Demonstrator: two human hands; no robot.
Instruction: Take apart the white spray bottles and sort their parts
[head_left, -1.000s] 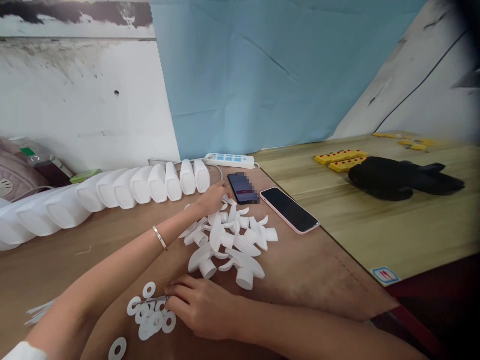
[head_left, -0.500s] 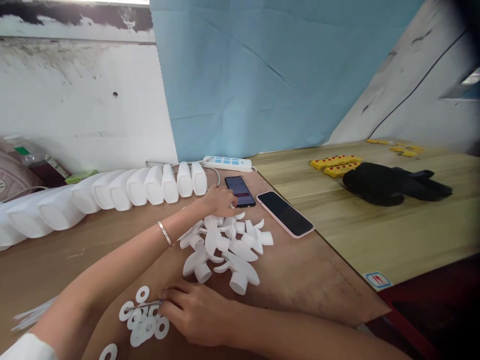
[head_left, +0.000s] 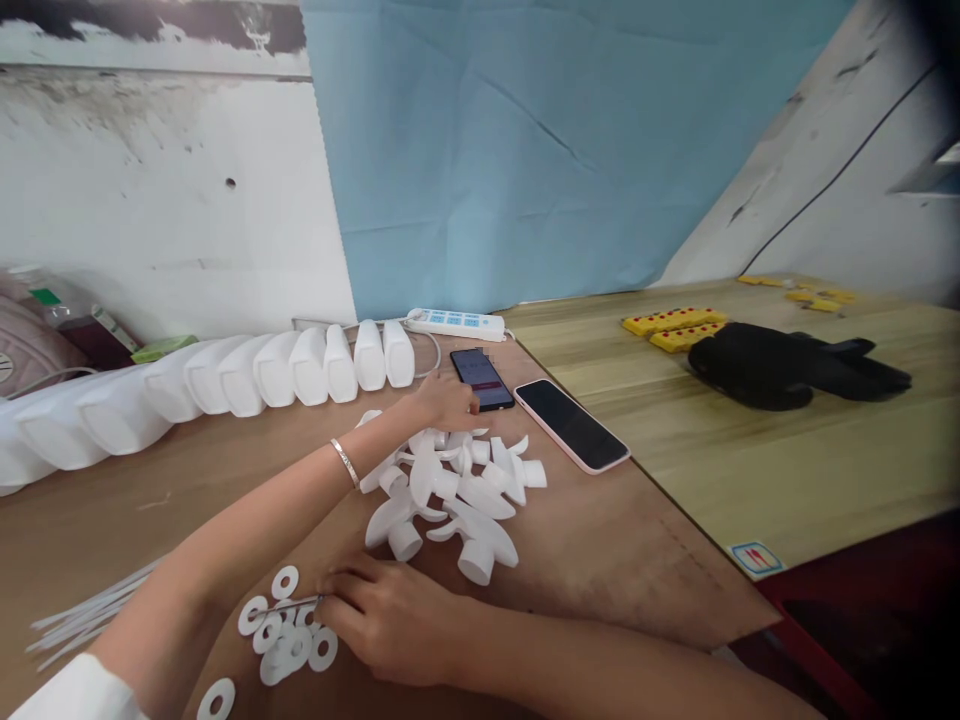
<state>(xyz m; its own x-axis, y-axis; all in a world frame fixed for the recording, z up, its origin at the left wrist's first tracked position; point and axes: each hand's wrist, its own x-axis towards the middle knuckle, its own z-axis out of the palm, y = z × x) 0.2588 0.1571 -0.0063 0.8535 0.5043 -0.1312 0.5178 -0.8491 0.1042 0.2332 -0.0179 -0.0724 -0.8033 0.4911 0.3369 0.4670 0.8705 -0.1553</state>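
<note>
Head view: a thin silver metal tool (head_left: pixel 296 605) is pinched in the right hand's (head_left: pixel 390 620) grip, over piled flat white rings (head_left: pixel 274 660) on the brown bench (head_left: pixel 615 550). Past heaped white plastic pieces with short round necks (head_left: pixel 480 530), the left hand (head_left: pixel 448 403) meets a dark, lit-screened phone's (head_left: pixel 471 368) lower edge; whether its grip holds anything, I cannot tell. White plastic containers (head_left: pixel 244 378) line up leftward.

Likely a small workshop: lined-up white containers (head_left: pixel 240 385), piled sprayer heads (head_left: pixel 426 472) and washers (head_left: pixel 274 664) share a bench (head_left: pixel 600 540) before a stained wall (head_left: pixel 157 200).
</note>
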